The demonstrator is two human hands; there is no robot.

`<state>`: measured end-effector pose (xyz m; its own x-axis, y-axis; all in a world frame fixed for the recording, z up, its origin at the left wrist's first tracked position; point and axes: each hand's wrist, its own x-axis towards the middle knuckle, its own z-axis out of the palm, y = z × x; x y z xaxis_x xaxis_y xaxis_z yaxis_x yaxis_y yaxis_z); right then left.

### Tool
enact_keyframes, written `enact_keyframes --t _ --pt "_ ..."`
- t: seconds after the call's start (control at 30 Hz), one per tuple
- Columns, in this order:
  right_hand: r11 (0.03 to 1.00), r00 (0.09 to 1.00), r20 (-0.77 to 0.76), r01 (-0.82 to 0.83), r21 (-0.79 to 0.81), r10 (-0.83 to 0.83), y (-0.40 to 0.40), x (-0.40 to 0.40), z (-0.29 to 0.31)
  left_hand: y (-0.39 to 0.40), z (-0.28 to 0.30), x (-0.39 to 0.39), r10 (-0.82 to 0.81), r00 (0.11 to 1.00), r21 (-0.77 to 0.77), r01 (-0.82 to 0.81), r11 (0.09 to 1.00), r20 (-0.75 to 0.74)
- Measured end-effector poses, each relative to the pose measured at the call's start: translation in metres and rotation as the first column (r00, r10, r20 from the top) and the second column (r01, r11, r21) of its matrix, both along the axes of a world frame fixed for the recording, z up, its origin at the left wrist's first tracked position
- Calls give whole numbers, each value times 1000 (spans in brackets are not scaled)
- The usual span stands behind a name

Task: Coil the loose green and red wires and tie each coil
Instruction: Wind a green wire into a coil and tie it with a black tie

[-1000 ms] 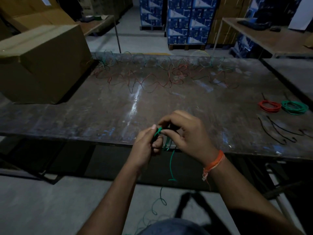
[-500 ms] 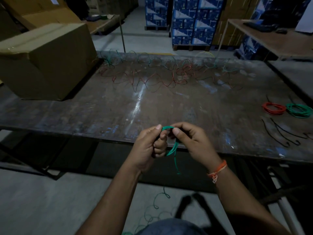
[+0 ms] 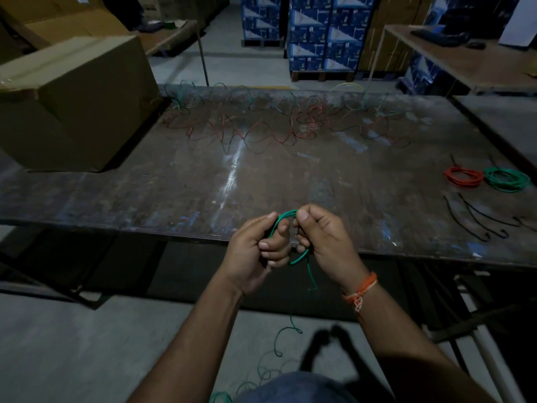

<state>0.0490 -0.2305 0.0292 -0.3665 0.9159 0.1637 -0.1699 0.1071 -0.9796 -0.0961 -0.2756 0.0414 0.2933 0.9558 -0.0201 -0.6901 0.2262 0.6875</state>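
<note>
Green wire (image 3: 286,334) trails up from the floor near the person's feet in loose curls and rises to the two hands, which hang just in front of the near edge of the table (image 3: 290,181). The left hand (image 3: 255,251) is curled around the small starting loop (image 3: 283,221), thumb laid over it, fingers folded beneath. The right hand (image 3: 325,242) pinches the top of that loop between thumb and forefinger, touching the left hand's fingertips. The loop stands roughly upright between the hands, and the free tail drops straight down from the right hand's underside, so the slack to be drawn in lies below and toward the person, not out on the table. By my reading, the next wrap calls for the right hand, nearer the tail, to feed wire up and over while the left holds the coil's shape.

Farther off, to the right, a finished red coil (image 3: 464,177) and green coil (image 3: 506,178) lie side by side, with dark ties (image 3: 476,216) just nearer than them. At the far side sprawl the loose red and green wires (image 3: 261,123), well apart from the hands, beside a cardboard box (image 3: 72,103).
</note>
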Motion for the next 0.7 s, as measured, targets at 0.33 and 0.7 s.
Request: enact_keyframes --t 0.33,0.7 --pt "990 997 -75 -25 -142 15 -8 -1 -18 2 -3 0 18 978 -142 11 990 207" --pt "992 950 296 -73 -104 101 -23 50 -76 13 -6 -37 338 850 -175 -291 941 405"
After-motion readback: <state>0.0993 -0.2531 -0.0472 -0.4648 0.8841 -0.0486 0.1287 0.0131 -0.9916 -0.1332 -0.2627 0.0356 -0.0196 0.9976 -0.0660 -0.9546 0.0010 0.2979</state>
